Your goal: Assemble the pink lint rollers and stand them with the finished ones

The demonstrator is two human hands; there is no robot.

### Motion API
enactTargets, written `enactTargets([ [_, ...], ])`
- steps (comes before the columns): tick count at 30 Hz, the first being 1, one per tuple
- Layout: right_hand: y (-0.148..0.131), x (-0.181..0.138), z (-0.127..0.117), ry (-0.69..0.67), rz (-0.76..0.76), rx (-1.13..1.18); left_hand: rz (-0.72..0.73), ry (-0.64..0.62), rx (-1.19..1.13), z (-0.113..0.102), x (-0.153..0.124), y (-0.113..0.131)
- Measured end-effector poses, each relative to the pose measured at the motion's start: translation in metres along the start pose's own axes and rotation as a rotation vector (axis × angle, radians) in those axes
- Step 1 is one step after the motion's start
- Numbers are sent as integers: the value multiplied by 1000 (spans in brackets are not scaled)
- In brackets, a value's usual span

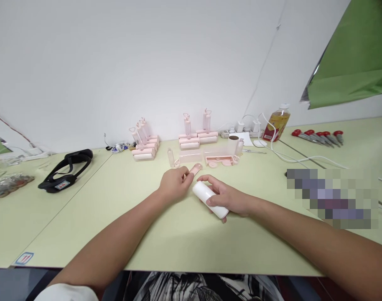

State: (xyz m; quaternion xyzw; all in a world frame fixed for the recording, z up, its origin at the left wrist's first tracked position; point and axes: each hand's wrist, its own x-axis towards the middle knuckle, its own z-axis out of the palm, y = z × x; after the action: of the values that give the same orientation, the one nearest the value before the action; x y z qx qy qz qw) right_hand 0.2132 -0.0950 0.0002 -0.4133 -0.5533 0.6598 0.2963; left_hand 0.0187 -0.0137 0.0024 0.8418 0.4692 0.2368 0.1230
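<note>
My right hand (227, 197) is wrapped round a smooth white roll (205, 193), tilted above the table, its near end pointing down to the right. Left of it, my left hand (176, 184) pinches a small flat pink plastic piece (196, 168) with a rounded end; the rest of that piece is hidden by the fingers. Just beyond the hands lie a pink open casing (220, 160), a clear cover (191, 156), a small clear bottle (170, 157) and a cardboard-cored roll (233, 145) standing upright.
Pink roller sets with upright clear tubes stand along the wall, a group at left (143, 152) and another in the middle (189, 143). A drink bottle (277, 122), white cables (281, 155) and red-capped tools (318, 137) are at right. A black head strap (67, 169) lies left.
</note>
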Motion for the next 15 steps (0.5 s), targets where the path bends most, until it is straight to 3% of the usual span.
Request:
enactTargets([
  [4, 0, -1, -1, -38, -12, -38, -98, 80, -191, -3, -4, 3],
  [10, 1, 0, -3, -56, -79, -67, -212, -141, -77, 4, 6, -9],
  [15, 0, -1, -4, 5, -99, -118, -267, -151, -35, 5, 2, -10],
])
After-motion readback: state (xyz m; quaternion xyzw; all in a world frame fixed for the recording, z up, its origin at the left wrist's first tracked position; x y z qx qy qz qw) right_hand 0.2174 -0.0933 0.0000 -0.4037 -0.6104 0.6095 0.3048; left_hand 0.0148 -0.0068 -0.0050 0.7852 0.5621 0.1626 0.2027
